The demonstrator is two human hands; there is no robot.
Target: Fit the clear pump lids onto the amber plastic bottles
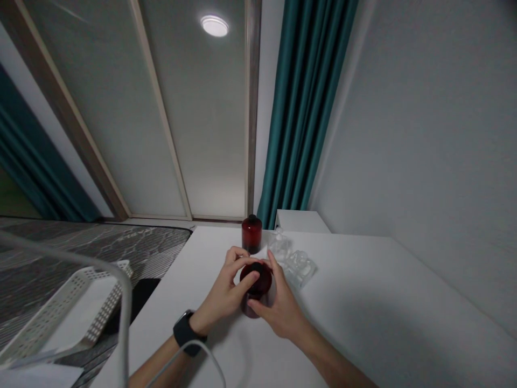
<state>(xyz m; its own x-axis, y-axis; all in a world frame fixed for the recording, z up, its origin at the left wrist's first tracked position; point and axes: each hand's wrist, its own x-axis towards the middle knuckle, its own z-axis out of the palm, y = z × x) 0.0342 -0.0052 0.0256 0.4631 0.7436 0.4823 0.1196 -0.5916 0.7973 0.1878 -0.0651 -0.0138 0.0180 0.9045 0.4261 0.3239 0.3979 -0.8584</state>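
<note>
A dark red bottle (255, 282) with a black cap stands on the white table (363, 323) in front of me. My left hand (226, 293), with a black watch on the wrist, grips its top, fingers curled over the cap. My right hand (278, 304) wraps round the bottle's right side and holds its body. A second dark red bottle (251, 234) with a black cap stands upright just behind, untouched. Clear plastic bottles (293, 260) lie to the right of my hands, close to my right fingertips.
A white perforated basket (60, 312) sits at the left beyond the table edge, above a dark patterned floor. A white cable (202, 358) runs near my left wrist. Teal curtain (307, 108), a sliding door and a white wall stand behind the table.
</note>
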